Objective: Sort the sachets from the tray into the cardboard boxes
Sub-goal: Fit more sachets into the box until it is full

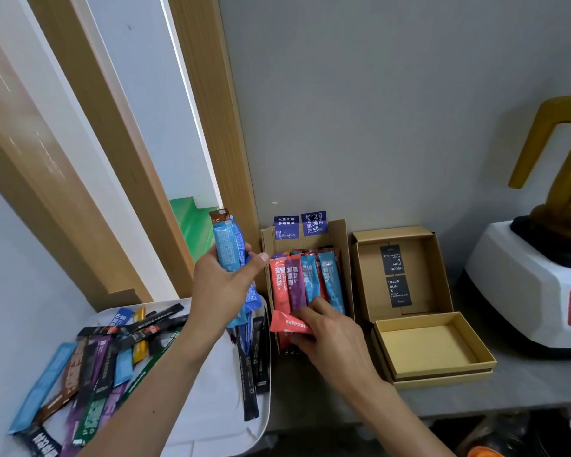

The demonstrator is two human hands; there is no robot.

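Right now we see the left hand (223, 288) curled round a bunch of blue sachets (230, 253), held above the white tray (211, 413). The right hand (332, 339) pinches a red sachet (289, 324) at the near end of the narrow cardboard box (342, 232), which is packed with sachets. Loose sachets (96, 367) are piled on the tray.

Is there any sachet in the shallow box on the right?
No, the shallow box shows only its bare cardboard floor.

Left hand (226, 285) raised, gripping; right hand (330, 331) lower, pinching.
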